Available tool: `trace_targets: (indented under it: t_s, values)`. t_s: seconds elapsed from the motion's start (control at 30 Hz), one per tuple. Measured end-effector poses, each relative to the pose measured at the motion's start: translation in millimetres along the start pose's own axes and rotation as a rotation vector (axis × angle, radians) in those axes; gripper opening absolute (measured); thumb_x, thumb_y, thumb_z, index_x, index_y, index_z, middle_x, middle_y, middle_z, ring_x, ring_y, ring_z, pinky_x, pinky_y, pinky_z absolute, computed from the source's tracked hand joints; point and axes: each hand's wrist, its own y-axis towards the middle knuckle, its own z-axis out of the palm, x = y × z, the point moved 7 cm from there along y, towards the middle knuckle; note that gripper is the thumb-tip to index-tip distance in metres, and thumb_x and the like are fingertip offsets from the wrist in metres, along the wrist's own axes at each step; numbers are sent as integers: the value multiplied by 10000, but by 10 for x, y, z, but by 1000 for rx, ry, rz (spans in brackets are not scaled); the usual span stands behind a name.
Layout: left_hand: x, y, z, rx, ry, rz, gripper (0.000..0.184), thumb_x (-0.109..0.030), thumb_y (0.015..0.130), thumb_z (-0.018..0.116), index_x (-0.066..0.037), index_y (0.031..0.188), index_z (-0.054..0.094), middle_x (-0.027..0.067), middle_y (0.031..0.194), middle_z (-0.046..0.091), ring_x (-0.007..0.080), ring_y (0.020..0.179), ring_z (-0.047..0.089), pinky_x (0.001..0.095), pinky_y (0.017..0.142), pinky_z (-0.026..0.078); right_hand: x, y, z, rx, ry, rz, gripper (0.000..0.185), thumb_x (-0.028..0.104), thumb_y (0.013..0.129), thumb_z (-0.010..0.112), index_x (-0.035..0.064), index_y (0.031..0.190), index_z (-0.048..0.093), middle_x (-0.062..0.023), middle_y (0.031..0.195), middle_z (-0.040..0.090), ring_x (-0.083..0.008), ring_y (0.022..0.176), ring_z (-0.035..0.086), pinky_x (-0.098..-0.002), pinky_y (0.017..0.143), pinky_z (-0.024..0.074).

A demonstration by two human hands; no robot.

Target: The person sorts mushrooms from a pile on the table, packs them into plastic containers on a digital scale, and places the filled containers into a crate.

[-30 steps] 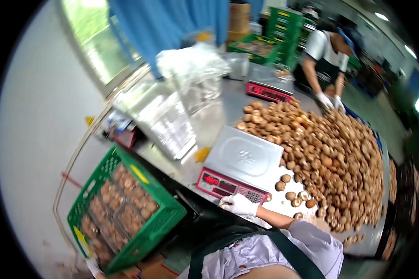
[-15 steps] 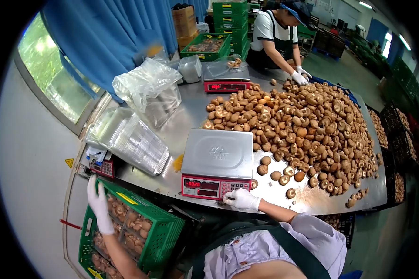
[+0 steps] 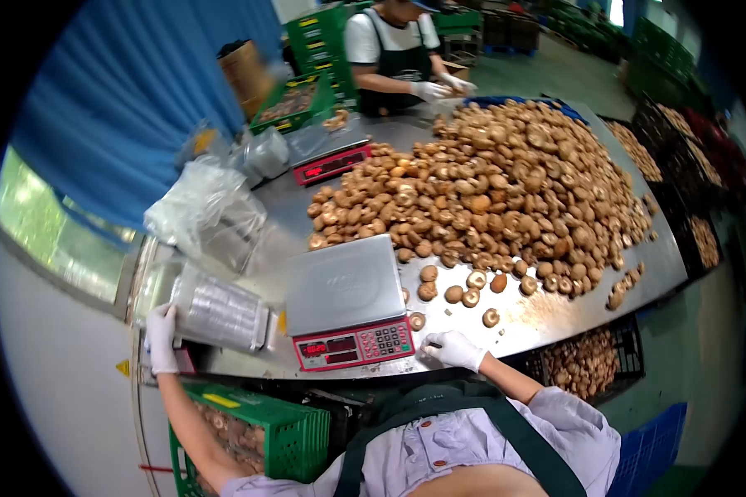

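Note:
My left hand (image 3: 162, 340), in a white glove, is at the near left end of a stack of clear plastic trays (image 3: 222, 311). Its fingers close on the tray edge, partly hidden by the glove. My right hand (image 3: 456, 349), also gloved, rests at the table's front edge beside a red-fronted weighing scale (image 3: 344, 286). Those fingers are curled, with a tiny dark spot at the tips that I cannot make out. The scale's steel pan carries nothing, and its red digits are lit. A few loose shiitake mushrooms (image 3: 472, 296) lie beyond my right hand.
A large mushroom heap (image 3: 506, 195) covers much of the steel table (image 3: 547, 325). Across it, a gloved co-worker (image 3: 394, 58) handles mushrooms near a second scale (image 3: 331, 153). A green crate (image 3: 286, 439) stands below left, a plastic bag (image 3: 203, 207) behind the trays.
My left hand has moved from above the green crate up to the tray stack. My right hand has shifted right, off the scale's front corner. The view has turned and tilted.

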Motion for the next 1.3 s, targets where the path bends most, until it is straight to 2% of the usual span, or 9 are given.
trace_targets:
  t_s: [0.2,0.23,0.3,0.47,0.53,0.63,0.77,0.97,1.3]
  values:
    - [1055,569,4,-85,224,-190,263,-177,857,534,29,966,656,185,801,661,267,673,620,378,625,497,-116,-142,-186,-46,-76,-15,193,237,837,526,93,880,649,-170,799,652,-363,739,633,-456,717,499]
    - [2150,985,56,-446,433,-42,242,-141,852,517,30,980,630,194,807,655,285,657,606,396,610,489,-99,-165,-241,-52,-88,-26,192,235,836,526,93,880,649,-168,794,650,-364,741,633,-457,713,496]
    - [618,417,-547,-459,-116,-380,241,-105,852,494,29,1015,610,223,895,646,295,799,621,359,723,489,-184,-192,-285,-61,-117,-3,188,230,833,530,92,883,648,-176,790,646,-368,739,628,-461,706,491]
    - [265,234,-836,-930,490,-51,355,-210,973,415,50,1135,595,212,1094,630,318,969,604,381,857,464,-342,-332,-480,-60,-59,47,203,229,831,534,65,877,644,-193,768,637,-375,722,619,-458,700,486]
    - [-390,-96,-330,-844,-157,153,280,-116,968,451,35,1153,598,191,1099,638,283,1021,610,358,891,473,-507,-382,-462,-101,20,32,203,266,865,535,93,925,622,-184,773,634,-368,708,619,-456,685,483]
    - [-1838,-801,746,-606,-176,644,305,58,878,518,27,1171,596,147,1114,632,256,978,616,365,825,512,-698,-458,-503,-65,-59,123,212,275,873,520,104,945,623,-176,779,640,-352,704,626,-451,685,487]
    - [-2401,-1192,2143,29,-64,652,429,58,740,536,-34,1149,623,145,895,647,300,826,615,395,751,477,-659,-659,-779,-90,-134,137,247,301,889,483,113,920,640,-186,741,622,-366,655,606,-469,629,494]
    - [-2230,-1336,2646,211,93,578,397,-23,822,577,-111,1209,591,144,931,645,320,856,613,440,763,474,-1167,-976,-1053,-217,-132,365,222,275,849,570,74,892,653,-167,765,656,-330,735,646,-420,682,509]
    - [-3998,-2303,3215,236,-301,604,381,-111,810,644,-63,1185,596,178,1228,569,332,1128,544,404,975,420,-1618,-1028,-878,-250,-202,391,439,275,826,612,12,1165,518,-218,909,641,-359,844,631,-437,761,494]
